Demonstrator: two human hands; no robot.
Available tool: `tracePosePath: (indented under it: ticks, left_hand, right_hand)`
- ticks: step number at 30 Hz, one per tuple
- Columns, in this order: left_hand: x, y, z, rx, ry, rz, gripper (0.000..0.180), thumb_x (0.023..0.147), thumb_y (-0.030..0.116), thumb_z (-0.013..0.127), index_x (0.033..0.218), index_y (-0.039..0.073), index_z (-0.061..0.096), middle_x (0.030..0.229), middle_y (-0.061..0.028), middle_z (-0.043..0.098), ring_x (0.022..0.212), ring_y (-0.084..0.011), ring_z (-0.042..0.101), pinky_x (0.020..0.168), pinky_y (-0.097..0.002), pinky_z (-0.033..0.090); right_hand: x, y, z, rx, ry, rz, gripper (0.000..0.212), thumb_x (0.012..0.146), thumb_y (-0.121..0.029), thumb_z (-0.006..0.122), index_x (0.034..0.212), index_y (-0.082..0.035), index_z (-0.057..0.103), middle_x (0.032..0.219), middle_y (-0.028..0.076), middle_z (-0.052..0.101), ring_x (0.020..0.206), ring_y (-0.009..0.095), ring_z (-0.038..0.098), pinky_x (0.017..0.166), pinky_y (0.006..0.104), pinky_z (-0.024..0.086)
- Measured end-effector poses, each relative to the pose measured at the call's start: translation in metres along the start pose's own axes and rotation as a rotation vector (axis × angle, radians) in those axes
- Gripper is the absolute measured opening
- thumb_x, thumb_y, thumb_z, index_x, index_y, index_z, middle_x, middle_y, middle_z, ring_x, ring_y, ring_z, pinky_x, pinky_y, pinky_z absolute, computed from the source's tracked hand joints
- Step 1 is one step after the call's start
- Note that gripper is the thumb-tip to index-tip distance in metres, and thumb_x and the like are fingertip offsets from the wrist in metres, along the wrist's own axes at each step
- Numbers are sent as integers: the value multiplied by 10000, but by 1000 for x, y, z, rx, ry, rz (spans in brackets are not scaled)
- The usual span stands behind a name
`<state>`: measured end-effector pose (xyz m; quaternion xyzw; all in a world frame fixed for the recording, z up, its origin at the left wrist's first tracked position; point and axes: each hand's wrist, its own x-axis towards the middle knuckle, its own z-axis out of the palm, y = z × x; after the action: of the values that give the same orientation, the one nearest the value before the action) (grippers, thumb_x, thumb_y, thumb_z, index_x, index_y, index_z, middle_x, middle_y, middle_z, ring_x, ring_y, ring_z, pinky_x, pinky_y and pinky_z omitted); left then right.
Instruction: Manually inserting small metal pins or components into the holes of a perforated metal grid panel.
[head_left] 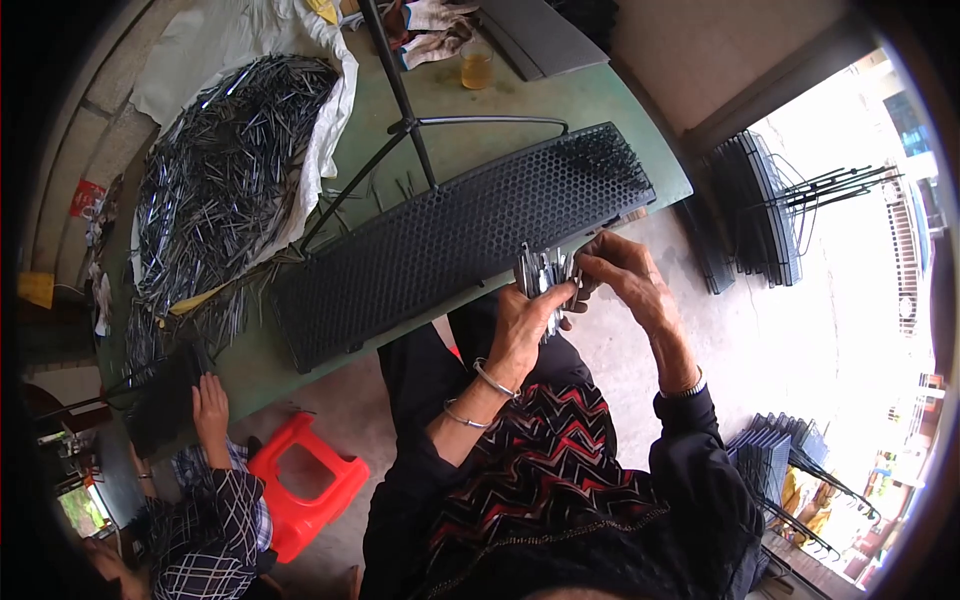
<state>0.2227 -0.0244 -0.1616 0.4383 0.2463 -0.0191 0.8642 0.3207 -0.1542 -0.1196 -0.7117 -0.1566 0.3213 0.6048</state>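
My left hand [522, 325] is closed round a bundle of thin shiny dark strips [538, 275], whose ends poke out above the thumb. Beside it, my right hand [630, 278] is closed in a pinch at the bundle's right side; its fingertips partly hide the strips there. Both hands are just off the near edge of a long black mesh panel [440, 240] with hexagonal holes, which lies on the green table [640, 130]. Dark strips or bristles fill the holes at the panel's right end [605, 165]. A black metal rod frame [408, 125] rises from behind the panel.
A large heap of dark strips [225, 150] spills from a white sack [335, 150]. Gloves [435, 35] and a glass of yellowish liquid [477, 68] stand at the back. A co-worker's hand [210, 405] touches another dark panel, near a red stool [345, 480]. Stacked racks [755, 205] stand right.
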Motion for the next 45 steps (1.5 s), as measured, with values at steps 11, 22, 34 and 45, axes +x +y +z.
tracePosePath:
  ticks: [11, 22, 34, 45]
  left_hand:
    - [7, -7, -3, -272, 35, -141, 161, 828, 114, 673, 951, 37, 603, 823, -110, 663, 775, -216, 671, 601, -345, 568]
    - [8, -10, -1, -232, -23, -138, 130, 877, 172, 645, 889, 45, 619, 709, -22, 593, 603, -108, 533, 500, -249, 416]
    - [5, -15, 3, -262, -69, -121, 136, 866, 167, 663, 907, 43, 626, 718, -33, 607, 602, -111, 531, 502, -247, 420]
    - [9, -10, 7, -313, -114, -115, 118, 866, 136, 650, 912, 40, 598, 719, -61, 608, 612, -124, 557, 499, -248, 429]
  right_hand:
    - [38, 11, -53, -313, 647, -471, 60, 907, -20, 550, 927, 37, 550, 800, 86, 656, 748, 131, 637, 705, 253, 512]
    - [71, 26, -74, -581, 679, -517, 49, 878, -16, 561, 871, 27, 582, 769, 86, 633, 740, 123, 647, 676, 248, 505]
    - [74, 24, -85, -591, 529, -551, 60, 862, 28, 559, 899, 13, 604, 772, 74, 654, 747, 119, 652, 701, 256, 510]
    - [69, 32, -74, -1184, 714, -511, 159, 853, -179, 657, 971, -74, 671, 890, 85, 639, 776, 167, 618, 676, 294, 474]
